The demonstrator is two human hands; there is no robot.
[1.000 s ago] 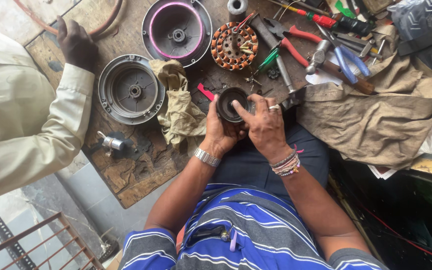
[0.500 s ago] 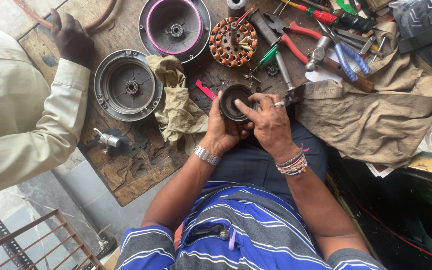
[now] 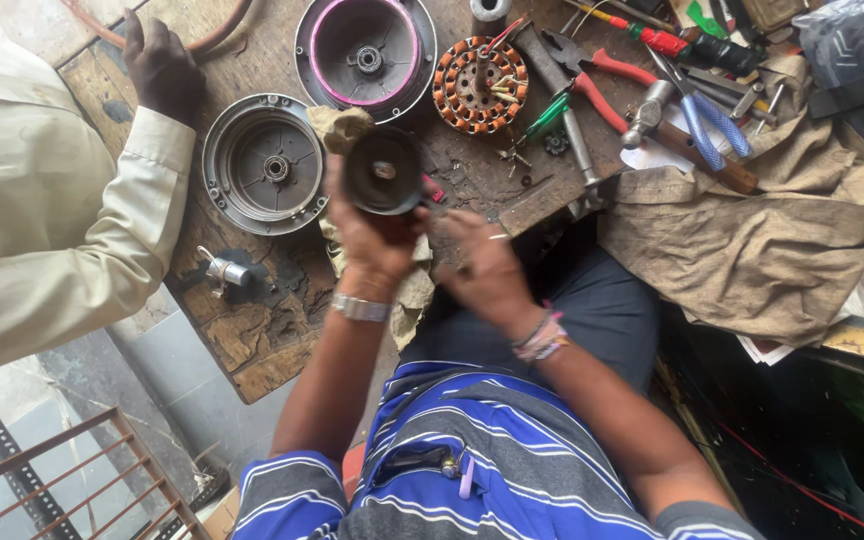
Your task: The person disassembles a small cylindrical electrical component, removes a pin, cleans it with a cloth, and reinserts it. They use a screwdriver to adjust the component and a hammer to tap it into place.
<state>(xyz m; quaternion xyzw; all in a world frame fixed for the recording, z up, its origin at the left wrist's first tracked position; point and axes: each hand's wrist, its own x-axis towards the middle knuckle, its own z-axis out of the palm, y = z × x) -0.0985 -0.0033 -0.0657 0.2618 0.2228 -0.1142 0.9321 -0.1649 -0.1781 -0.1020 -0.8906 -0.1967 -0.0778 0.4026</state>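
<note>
Left hand (image 3: 372, 240), fingers curled around one dark round metal rotor piece (image 3: 384, 172), holds it lifted above the worn wooden surface (image 3: 252, 330). Right hand (image 3: 487, 270) just beside, fingers loosely bent, pinching nothing. Beyond: two round grey motor housings (image 3: 264, 165), one copper-wound stator (image 3: 480, 85), one red-handled pliers (image 3: 602, 85). Another person's hand (image 3: 160, 68) rests far left.

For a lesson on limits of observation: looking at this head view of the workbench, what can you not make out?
- Right hand: blurred by motion; whether its fingers hold anything cannot be told.
- Left hand: its palm hides the underside of the dark round motor part.
- Grey motor cover: its mounting holes are too small to count.
- Co-worker's hand: the person is cut off by the left edge.
</note>
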